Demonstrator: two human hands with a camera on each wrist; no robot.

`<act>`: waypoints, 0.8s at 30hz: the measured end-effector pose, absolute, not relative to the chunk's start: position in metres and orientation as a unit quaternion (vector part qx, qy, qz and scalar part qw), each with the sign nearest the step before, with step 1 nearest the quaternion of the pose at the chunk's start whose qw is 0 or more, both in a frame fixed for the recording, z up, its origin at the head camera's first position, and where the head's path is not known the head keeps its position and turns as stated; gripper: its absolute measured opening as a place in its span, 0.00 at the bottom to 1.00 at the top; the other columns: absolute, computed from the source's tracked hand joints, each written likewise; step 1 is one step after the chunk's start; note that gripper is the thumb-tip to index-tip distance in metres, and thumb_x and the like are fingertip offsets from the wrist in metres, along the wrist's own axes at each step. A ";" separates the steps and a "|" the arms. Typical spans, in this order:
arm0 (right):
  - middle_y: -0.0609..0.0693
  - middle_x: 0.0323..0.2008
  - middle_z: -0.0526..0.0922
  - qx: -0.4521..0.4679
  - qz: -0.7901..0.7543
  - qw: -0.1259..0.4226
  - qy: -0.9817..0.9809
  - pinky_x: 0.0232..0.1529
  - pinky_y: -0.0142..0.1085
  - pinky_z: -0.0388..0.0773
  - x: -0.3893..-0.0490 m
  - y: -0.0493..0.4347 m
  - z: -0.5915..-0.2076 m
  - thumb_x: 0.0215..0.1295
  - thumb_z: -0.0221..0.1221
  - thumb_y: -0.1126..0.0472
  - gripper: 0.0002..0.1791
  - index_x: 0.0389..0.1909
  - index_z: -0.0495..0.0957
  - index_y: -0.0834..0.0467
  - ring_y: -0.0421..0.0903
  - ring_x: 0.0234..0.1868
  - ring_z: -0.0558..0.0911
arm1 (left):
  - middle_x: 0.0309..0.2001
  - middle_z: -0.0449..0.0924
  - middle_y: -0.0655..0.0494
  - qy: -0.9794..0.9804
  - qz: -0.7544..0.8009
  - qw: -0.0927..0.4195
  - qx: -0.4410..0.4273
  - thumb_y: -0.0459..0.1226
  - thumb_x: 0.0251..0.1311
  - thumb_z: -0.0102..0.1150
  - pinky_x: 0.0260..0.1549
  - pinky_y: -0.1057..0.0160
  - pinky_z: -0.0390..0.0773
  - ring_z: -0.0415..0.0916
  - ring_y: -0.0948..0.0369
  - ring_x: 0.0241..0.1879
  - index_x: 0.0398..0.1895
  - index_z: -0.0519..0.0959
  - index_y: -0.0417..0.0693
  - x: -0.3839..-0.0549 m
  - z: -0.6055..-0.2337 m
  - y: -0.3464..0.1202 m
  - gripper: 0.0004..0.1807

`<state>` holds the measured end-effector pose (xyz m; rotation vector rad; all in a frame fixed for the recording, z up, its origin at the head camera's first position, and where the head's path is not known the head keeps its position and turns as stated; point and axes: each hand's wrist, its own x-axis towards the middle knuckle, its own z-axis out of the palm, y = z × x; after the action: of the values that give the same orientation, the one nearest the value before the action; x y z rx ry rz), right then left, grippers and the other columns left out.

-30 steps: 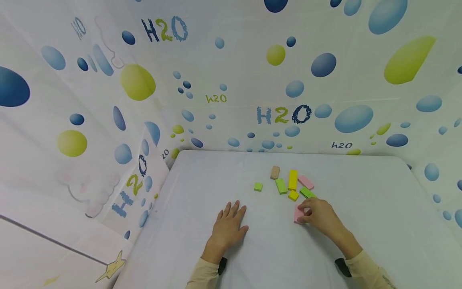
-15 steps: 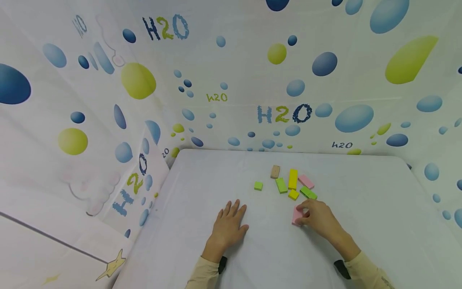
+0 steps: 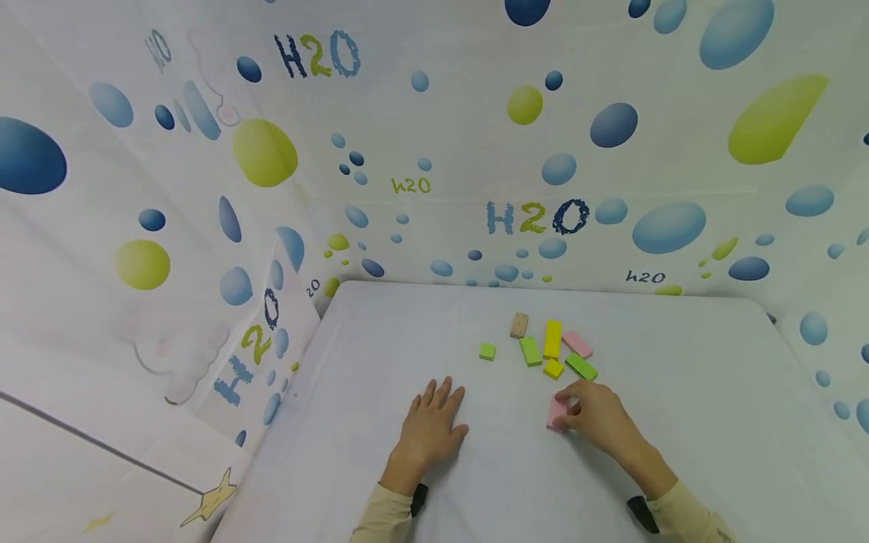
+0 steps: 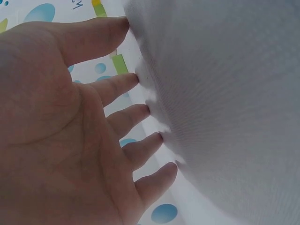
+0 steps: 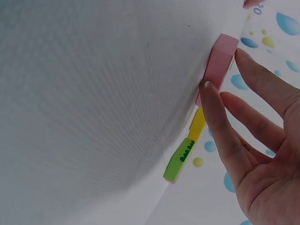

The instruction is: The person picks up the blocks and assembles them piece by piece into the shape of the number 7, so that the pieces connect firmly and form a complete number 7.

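In the head view my right hand [image 3: 600, 418] pinches a pink rectangular block [image 3: 557, 412] by its right side. The right wrist view shows the pink block [image 5: 220, 61] against the white cloth, with the thumb and a finger on it. To the left, my left hand [image 3: 428, 430] rests on the cloth with its fingers spread and holds nothing. Its fingertips [image 4: 157, 140] touch the cloth in the left wrist view. Just beyond the right hand lie a green block [image 3: 581, 366] and a small yellow block [image 3: 553, 369].
Farther back on the white-covered table [image 3: 380, 324] lie a long yellow block [image 3: 553, 339], another pink block [image 3: 577, 345], a green block [image 3: 531, 351] and a tan block [image 3: 519, 325]. A small green cube [image 3: 487, 351] sits apart to their left. Printed sheets [image 3: 462, 136] hang behind.
My right hand has drawn the pink block slightly to the left and toward me, away from the green block. The left hand stays where it was.
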<state>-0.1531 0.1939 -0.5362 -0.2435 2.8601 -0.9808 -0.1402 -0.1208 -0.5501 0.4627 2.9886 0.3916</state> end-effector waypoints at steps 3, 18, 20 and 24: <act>0.48 0.40 0.86 -0.080 -0.324 0.054 0.941 0.32 0.34 0.78 -0.152 0.193 -0.537 0.48 0.81 0.58 0.25 0.48 0.88 0.61 0.38 0.31 0.81 | 0.79 0.61 0.43 0.979 0.129 0.045 0.150 0.49 0.69 0.64 0.72 0.37 0.61 0.55 0.40 0.79 0.76 0.70 0.48 -0.140 -0.550 -0.121 0.35; 0.46 0.35 0.84 -0.084 -0.327 0.055 0.940 0.29 0.33 0.77 -0.147 0.190 -0.538 0.47 0.81 0.59 0.24 0.46 0.88 0.61 0.36 0.29 0.81 | 0.79 0.62 0.43 0.979 0.129 0.043 0.153 0.49 0.69 0.63 0.72 0.37 0.61 0.55 0.40 0.78 0.76 0.70 0.48 -0.139 -0.549 -0.120 0.35; 0.46 0.36 0.85 -0.084 -0.329 0.054 0.939 0.29 0.33 0.78 -0.146 0.189 -0.538 0.47 0.82 0.60 0.24 0.46 0.88 0.62 0.36 0.29 0.81 | 0.79 0.62 0.43 0.979 0.128 0.042 0.153 0.49 0.69 0.63 0.72 0.37 0.61 0.55 0.40 0.78 0.76 0.70 0.48 -0.139 -0.548 -0.119 0.35; 0.47 0.36 0.85 -0.085 -0.331 0.053 0.938 0.29 0.32 0.78 -0.145 0.187 -0.537 0.47 0.82 0.61 0.23 0.46 0.88 0.62 0.36 0.29 0.81 | 0.79 0.62 0.43 0.979 0.127 0.042 0.152 0.49 0.70 0.63 0.72 0.37 0.61 0.55 0.39 0.78 0.76 0.70 0.48 -0.139 -0.548 -0.119 0.35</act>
<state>-0.1452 0.1870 -0.5366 -0.2571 2.8529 -1.0048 -0.1393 -0.1188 -0.5478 0.4659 2.9974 0.3876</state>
